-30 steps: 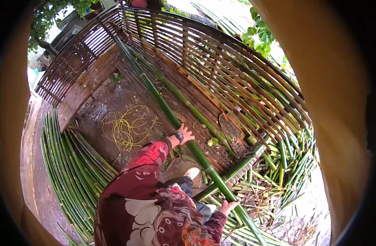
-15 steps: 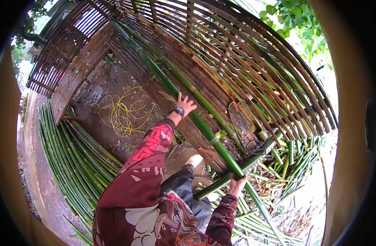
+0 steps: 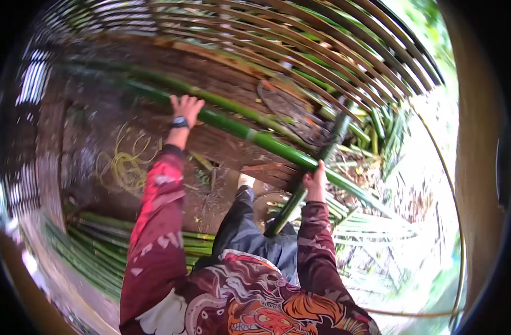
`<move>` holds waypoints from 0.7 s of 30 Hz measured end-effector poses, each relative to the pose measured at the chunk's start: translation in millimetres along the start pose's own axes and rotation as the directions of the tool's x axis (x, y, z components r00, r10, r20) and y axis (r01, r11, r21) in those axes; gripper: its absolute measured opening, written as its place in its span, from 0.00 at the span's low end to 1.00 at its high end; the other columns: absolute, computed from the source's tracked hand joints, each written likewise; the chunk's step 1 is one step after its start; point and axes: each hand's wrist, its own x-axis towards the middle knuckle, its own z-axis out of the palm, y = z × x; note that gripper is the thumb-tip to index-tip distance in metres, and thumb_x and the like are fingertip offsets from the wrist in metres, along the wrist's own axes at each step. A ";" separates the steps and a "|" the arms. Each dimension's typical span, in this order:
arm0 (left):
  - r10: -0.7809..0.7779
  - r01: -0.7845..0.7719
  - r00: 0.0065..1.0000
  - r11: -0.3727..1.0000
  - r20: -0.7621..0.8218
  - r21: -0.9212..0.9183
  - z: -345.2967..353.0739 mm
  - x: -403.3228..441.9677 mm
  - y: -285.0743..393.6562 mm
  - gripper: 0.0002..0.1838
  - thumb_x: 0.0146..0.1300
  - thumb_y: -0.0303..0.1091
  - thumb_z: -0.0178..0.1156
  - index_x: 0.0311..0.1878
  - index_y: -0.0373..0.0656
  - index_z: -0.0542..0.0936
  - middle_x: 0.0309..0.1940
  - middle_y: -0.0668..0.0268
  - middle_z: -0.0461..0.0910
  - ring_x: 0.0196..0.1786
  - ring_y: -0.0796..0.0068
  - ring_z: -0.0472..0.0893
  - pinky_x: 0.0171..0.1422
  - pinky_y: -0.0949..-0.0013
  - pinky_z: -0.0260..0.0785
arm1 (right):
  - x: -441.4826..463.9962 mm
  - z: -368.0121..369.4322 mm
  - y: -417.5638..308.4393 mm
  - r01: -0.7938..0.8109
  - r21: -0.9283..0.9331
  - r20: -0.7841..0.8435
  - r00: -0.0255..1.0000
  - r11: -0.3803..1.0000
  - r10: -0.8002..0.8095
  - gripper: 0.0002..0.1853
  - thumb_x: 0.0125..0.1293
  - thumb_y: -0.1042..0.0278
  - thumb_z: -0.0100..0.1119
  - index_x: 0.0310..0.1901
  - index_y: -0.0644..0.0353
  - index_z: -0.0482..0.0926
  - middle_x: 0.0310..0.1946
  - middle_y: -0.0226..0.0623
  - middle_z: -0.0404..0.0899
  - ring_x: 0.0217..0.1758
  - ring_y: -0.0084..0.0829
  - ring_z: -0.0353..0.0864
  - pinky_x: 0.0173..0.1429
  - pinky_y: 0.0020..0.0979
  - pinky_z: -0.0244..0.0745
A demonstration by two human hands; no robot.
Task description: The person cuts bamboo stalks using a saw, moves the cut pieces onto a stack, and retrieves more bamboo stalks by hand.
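A long green bamboo pole (image 3: 278,146) runs from the upper left to the lower right in front of me. My left hand (image 3: 186,109), with a dark watch at the wrist, rests over the pole with its fingers spread. Further right, my right hand (image 3: 316,180) grips the same pole from the near side, thumb up along it. Just below the pole there, a shorter, thick bamboo piece (image 3: 289,212) lies crosswise. A thinner green pole (image 3: 233,108) lies beyond the long one, roughly alongside it.
A slatted bamboo wall (image 3: 322,42) curves across the top. Yellow cord (image 3: 124,164) lies tangled on the muddy ground at the left. Stacked green poles (image 3: 99,245) lie at the lower left. Cut bamboo pieces and debris (image 3: 372,134) cover the right side.
The view has swung to the right, and the pole now lies flatter across it. My right hand has closed round the pole; one second ago its fingers were more extended.
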 end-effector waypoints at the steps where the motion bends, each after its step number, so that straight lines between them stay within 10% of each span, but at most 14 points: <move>1: -0.012 0.012 1.000 1.000 -0.004 -0.020 20.7 7.6 -6.0 0.20 0.63 0.27 0.63 0.56 0.62 0.79 0.56 0.70 0.78 0.71 0.57 0.70 0.76 0.16 0.43 | 3.7 3.9 -4.0 -0.013 0.006 -0.004 1.000 1.000 0.013 0.18 0.66 0.45 0.72 0.39 0.49 0.77 0.23 0.27 0.70 0.20 0.27 0.69 0.21 0.30 0.60; 4: -0.036 0.037 0.999 0.998 0.026 -0.055 19.5 10.9 -3.4 0.26 0.59 0.15 0.62 0.57 0.57 0.78 0.58 0.65 0.75 0.73 0.53 0.67 0.79 0.15 0.40 | -43.8 10.2 -25.0 -0.017 -0.163 -0.099 0.995 0.986 0.001 0.17 0.69 0.45 0.70 0.40 0.49 0.79 0.23 0.25 0.70 0.21 0.23 0.69 0.20 0.27 0.58; 5: -0.041 0.043 0.998 0.998 0.040 -0.055 22.3 16.5 -5.1 0.28 0.58 0.15 0.63 0.58 0.57 0.78 0.59 0.65 0.75 0.74 0.53 0.66 0.79 0.16 0.40 | -44.3 -9.1 -35.1 0.017 -0.230 0.255 0.966 0.973 0.044 0.15 0.74 0.47 0.66 0.41 0.50 0.80 0.24 0.25 0.73 0.24 0.24 0.75 0.23 0.28 0.64; 6: -0.048 0.051 0.997 0.997 0.054 -0.053 23.8 18.5 -6.4 0.29 0.56 0.14 0.65 0.58 0.56 0.78 0.59 0.66 0.75 0.74 0.53 0.66 0.80 0.17 0.39 | -43.4 -18.2 -37.8 0.231 -0.657 0.125 0.972 0.717 -0.199 0.13 0.76 0.51 0.64 0.45 0.52 0.82 0.23 0.28 0.78 0.27 0.34 0.81 0.28 0.38 0.73; 8: -0.047 0.050 0.995 0.998 0.088 -0.037 20.5 15.4 -2.8 0.31 0.55 0.14 0.67 0.59 0.56 0.78 0.60 0.66 0.74 0.75 0.54 0.65 0.80 0.18 0.39 | -45.5 -20.2 -49.0 0.429 -0.900 0.359 0.615 -0.085 -0.702 0.11 0.75 0.56 0.64 0.50 0.53 0.83 0.36 0.35 0.86 0.39 0.44 0.85 0.42 0.45 0.79; 12: -0.097 0.099 0.983 0.995 0.153 -0.005 7.4 20.0 4.7 0.32 0.52 0.15 0.70 0.59 0.57 0.78 0.61 0.68 0.74 0.76 0.56 0.65 0.81 0.19 0.38 | -34.9 43.1 -92.7 0.646 -0.409 0.881 0.096 -0.645 -0.463 0.23 0.72 0.63 0.58 0.67 0.52 0.78 0.63 0.40 0.80 0.75 0.46 0.70 0.77 0.47 0.65; 16: -0.103 0.102 0.979 0.995 0.176 0.019 6.8 23.1 5.4 0.31 0.54 0.15 0.67 0.59 0.58 0.78 0.61 0.70 0.74 0.75 0.57 0.66 0.81 0.19 0.38 | 27.8 72.5 -98.0 0.401 -0.125 0.984 0.164 -0.908 -0.063 0.25 0.68 0.67 0.56 0.67 0.53 0.77 0.57 0.36 0.82 0.73 0.44 0.71 0.83 0.66 0.48; 18: -0.097 0.096 0.981 0.995 0.169 0.016 1.7 21.1 8.0 0.28 0.55 0.17 0.68 0.56 0.57 0.78 0.60 0.67 0.75 0.75 0.57 0.67 0.81 0.19 0.38 | 18.5 92.0 -108.0 0.322 -0.045 0.892 0.439 -0.946 0.106 0.29 0.63 0.59 0.64 0.68 0.50 0.77 0.57 0.34 0.82 0.70 0.43 0.73 0.83 0.66 0.47; 21: -0.127 0.123 0.976 0.992 0.175 0.032 7.6 24.0 7.1 0.28 0.56 0.17 0.68 0.57 0.58 0.78 0.59 0.68 0.75 0.75 0.56 0.66 0.82 0.21 0.38 | 6.6 104.6 -119.0 0.451 0.019 0.978 0.178 -0.892 0.111 0.20 0.58 0.59 0.66 0.53 0.49 0.78 0.46 0.33 0.80 0.59 0.38 0.75 0.72 0.54 0.60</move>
